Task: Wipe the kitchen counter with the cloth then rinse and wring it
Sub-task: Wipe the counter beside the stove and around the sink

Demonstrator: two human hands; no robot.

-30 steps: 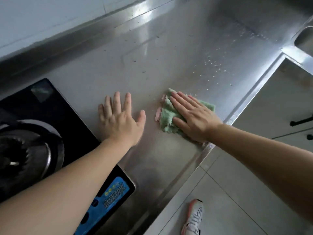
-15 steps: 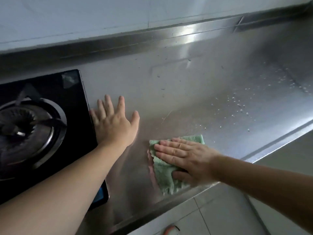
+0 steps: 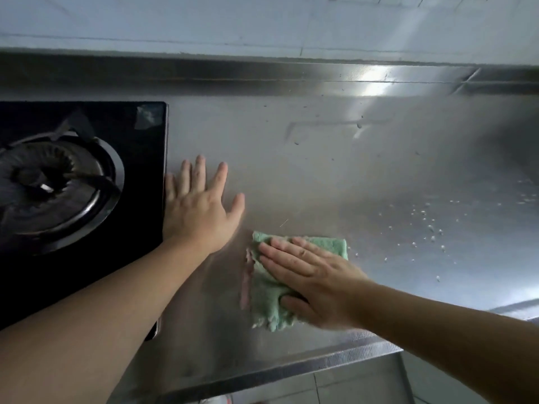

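Nearest the camera, a strip of tiled floor point(image 3: 364, 380) showed below the counter's front lip. Both forearms reached in from the bottom edge over the stainless steel counter point(image 3: 335, 176).

The right hand point(image 3: 315, 281) lay flat w/ fingers straight and close together, palm pressing down on the green cloth point(image 3: 265, 301); thumb lay across the cloth's near part. The cloth sat crumpled on the counter near the front edge, approx. in the middle of the view, w/ a pinkish edge showing along its left side. Its far right corner stuck out past the fingers.

The left hand point(image 3: 201, 205) rested palm-down on bare steel, fingers spread and straight, holding nothing. It was left of the cloth and apart from it, w/ its little-finger side just beside the right edge of the black glass gas hob point(image 3: 140, 199). The burner point(image 3: 49, 182) w/ its metal ring sat on the hob's left part.

Further right, water droplets point(image 3: 423, 220) were scattered over the steel, well apart from the cloth. Beyond that, a few more drops dotted the counter toward the raised steel upstand point(image 3: 262, 77), and behind it the pale tiled wall point(image 3: 262, 24).
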